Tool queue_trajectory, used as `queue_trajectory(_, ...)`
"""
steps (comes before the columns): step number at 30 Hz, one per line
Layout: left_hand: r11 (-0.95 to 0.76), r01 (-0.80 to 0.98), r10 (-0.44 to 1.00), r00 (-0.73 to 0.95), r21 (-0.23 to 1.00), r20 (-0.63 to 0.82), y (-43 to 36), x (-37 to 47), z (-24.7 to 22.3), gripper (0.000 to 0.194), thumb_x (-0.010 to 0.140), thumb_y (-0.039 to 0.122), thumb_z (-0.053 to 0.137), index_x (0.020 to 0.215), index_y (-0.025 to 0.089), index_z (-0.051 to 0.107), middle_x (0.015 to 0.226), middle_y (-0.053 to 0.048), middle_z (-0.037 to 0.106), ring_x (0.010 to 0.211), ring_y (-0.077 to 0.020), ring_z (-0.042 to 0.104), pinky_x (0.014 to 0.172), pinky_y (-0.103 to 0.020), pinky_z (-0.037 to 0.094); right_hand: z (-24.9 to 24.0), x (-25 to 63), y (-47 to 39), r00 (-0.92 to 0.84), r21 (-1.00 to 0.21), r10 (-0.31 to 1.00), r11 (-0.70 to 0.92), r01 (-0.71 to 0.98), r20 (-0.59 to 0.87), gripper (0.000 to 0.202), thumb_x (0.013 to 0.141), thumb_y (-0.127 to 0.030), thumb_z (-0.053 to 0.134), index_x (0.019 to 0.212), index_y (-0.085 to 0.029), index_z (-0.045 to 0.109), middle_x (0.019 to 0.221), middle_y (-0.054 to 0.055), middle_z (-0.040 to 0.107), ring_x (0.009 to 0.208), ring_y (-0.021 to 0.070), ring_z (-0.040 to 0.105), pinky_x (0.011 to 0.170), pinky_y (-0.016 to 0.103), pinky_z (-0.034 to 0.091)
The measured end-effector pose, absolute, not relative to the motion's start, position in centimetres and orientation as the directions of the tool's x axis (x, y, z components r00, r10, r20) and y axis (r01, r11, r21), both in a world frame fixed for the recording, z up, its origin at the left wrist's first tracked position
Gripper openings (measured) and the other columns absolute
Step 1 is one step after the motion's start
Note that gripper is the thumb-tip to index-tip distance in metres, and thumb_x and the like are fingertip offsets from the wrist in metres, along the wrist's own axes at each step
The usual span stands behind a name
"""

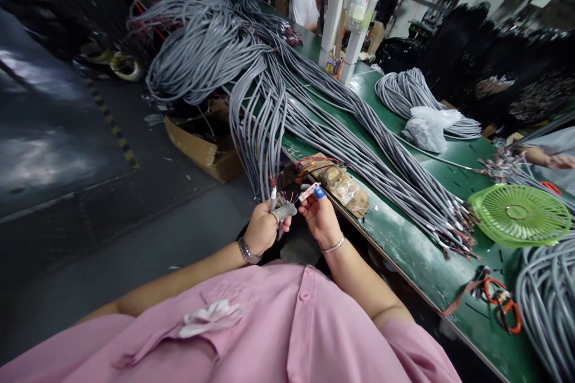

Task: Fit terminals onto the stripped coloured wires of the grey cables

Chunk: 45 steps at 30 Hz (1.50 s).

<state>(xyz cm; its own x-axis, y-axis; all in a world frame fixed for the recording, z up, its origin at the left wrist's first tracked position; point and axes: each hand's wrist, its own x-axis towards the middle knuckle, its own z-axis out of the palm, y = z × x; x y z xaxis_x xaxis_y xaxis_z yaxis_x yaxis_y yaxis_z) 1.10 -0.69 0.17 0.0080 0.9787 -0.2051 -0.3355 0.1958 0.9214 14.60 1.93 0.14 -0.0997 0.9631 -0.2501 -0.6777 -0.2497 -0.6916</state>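
Note:
My left hand (265, 228) is closed around a grey cable (273, 196), its stripped end showing thin coloured wires (287, 198). A grey wrapping covers a finger or thumb at that grip. To its right, my right hand (320, 218) pinches a small whitish connector (308, 192) between thumb and fingers, close to the wire ends. Blue tape (319, 192) is on one fingertip. A bundle of grey cables (258, 125) hangs over the table edge just beyond my hands.
Long grey cables (359, 125) lie across the green table (399, 230). A taped brown block (344, 188) sits at the near edge. Right are a green fan (516, 212), orange-handled scissors (503, 305) and a person's hand. A cardboard box (204, 149) stands on the floor.

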Motion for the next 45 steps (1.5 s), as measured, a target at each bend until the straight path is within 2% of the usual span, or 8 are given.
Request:
queue_trajectory(6,0.181,-0.363,0.981,-0.003,0.914,-0.196,-1.5,0.5,-0.2,0.016,0.066,0.027,0.071,0.067,0.016,0.061,0.049,0.002,0.059,0.038,-0.009,0.048,0.037,-0.02,0.036,-0.6,15.2,1.4,-0.135,-0.652,0.947,-0.299,-0.696,-0.29,0.035,0.081,-0.052,0.061,0.086,-0.018,0.066,0.076,0.002,0.065,0.063,0.0106,0.056,0.058,0.021,0.048)
queue_trajectory(10,0.17,-0.373,0.98,-0.034,0.912,-0.197,-2.0,0.1,-0.1,0.019,0.065,0.03,0.073,0.066,0.016,0.06,0.049,0.001,0.059,0.039,-0.0095,0.049,0.038,-0.021,0.037,-1.0,15.6,0.6,-0.177,-0.67,0.933,-0.349,-0.656,-0.312,0.029,0.081,-0.045,0.064,0.088,-0.017,0.066,0.081,0.002,0.067,0.063,0.0095,0.056,0.057,0.021,0.047)
queue_trajectory(15,0.175,-0.359,0.981,-0.017,0.917,-0.194,-2.5,0.2,0.1,0.019,0.065,0.03,0.072,0.064,0.016,0.06,0.048,0.001,0.058,0.038,-0.0091,0.048,0.037,-0.02,0.034,-0.7,15.1,-0.8,-0.283,-0.741,0.927,-0.369,-0.562,-0.247,0.024,0.073,-0.034,0.075,0.088,-0.017,0.067,0.08,0.001,0.067,0.059,0.0084,0.052,0.056,0.022,0.045)
queue_trajectory(20,0.197,-0.316,0.98,0.038,0.928,-0.196,-2.8,0.4,-0.2,0.02,0.066,0.031,0.073,0.064,0.016,0.06,0.047,0.002,0.058,0.038,-0.0093,0.048,0.039,-0.021,0.037,-0.2,14.5,-1.3,-0.183,-0.856,0.964,-0.255,-0.45,-0.191,0.019,0.07,-0.031,0.077,0.077,-0.016,0.067,0.065,-0.003,0.061,0.053,0.0069,0.046,0.052,0.021,0.04)
queue_trajectory(27,0.164,-0.277,0.986,0.043,0.947,-0.158,-2.8,-0.1,-0.3,0.017,0.069,0.03,0.07,0.066,0.015,0.062,0.05,0.0,0.06,0.041,-0.0096,0.051,0.04,-0.021,0.035,0.2,14.8,-1.5,-0.183,-0.82,0.959,-0.28,-0.499,-0.216,0.016,0.071,-0.029,0.074,0.072,-0.018,0.063,0.059,-0.005,0.053,0.051,0.007,0.042,0.051,0.021,0.039)
queue_trajectory(34,0.201,-0.262,0.979,0.071,0.944,-0.189,-2.9,0.0,-0.3,0.022,0.069,0.032,0.072,0.064,0.015,0.059,0.049,0.001,0.059,0.04,-0.0098,0.051,0.041,-0.021,0.039,-0.2,14.4,-1.2,-0.156,-0.894,0.974,-0.216,-0.393,-0.167,0.02,0.071,-0.032,0.076,0.08,-0.017,0.067,0.065,-0.003,0.057,0.055,0.0071,0.045,0.053,0.021,0.038)
queue_trajectory(41,0.098,-0.244,0.995,0.023,0.965,-0.095,-2.6,-0.4,-1.3,0.022,0.072,0.028,0.072,0.087,0.014,0.066,0.065,-0.002,0.068,0.043,-0.0093,0.054,0.039,-0.02,0.032,-0.9,14.3,-0.9,-0.16,-0.824,0.95,-0.311,-0.473,-0.267,0.024,0.066,-0.033,0.079,0.073,-0.017,0.062,0.059,-0.005,0.054,0.051,0.0072,0.043,0.052,0.022,0.039)
queue_trajectory(45,0.138,-0.282,0.982,0.167,0.949,-0.093,-2.2,-0.7,-1.4,0.021,0.075,0.026,0.071,0.09,0.012,0.069,0.062,-0.004,0.068,0.043,-0.0091,0.052,0.04,-0.02,0.031,-0.9,14.3,-0.7,-0.21,-0.786,0.935,-0.353,-0.507,-0.285,0.022,0.067,-0.031,0.078,0.071,-0.017,0.062,0.056,-0.005,0.053,0.051,0.0077,0.046,0.051,0.021,0.038)
